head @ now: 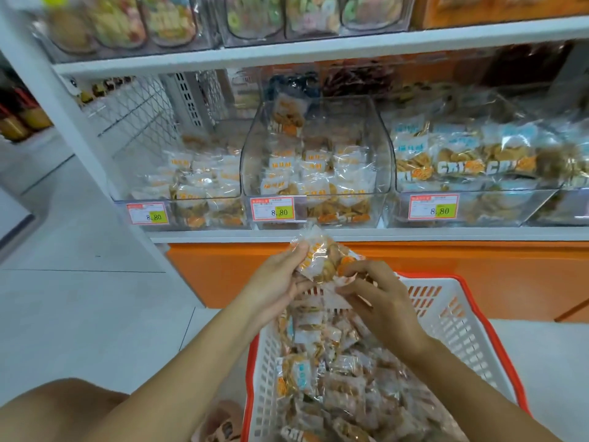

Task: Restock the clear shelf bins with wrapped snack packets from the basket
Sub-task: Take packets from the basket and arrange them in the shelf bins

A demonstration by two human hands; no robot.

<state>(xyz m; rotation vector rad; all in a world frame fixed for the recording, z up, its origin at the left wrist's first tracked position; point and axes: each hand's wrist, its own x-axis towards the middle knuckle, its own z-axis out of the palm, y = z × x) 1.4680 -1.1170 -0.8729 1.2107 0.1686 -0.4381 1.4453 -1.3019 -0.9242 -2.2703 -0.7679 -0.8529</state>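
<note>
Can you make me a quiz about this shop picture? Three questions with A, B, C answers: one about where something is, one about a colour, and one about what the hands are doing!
1. Where is the basket?
A. On the top shelf.
B. Inside a bin.
C. Low down, in front of the shelf unit.

2. What colour is the basket's rim?
A. Red.
B. Green.
C. Black.

3. What are the left hand and right hand doing?
A. Hanging empty.
B. Holding a bunch of snack packets between them.
C. Pushing a bin.

Answers:
1 C, it sits under the forearms, below the lowest shelf.
2 A, a red band runs round its top.
3 B, fingers of both hands curl round the bunch above the basket.
</note>
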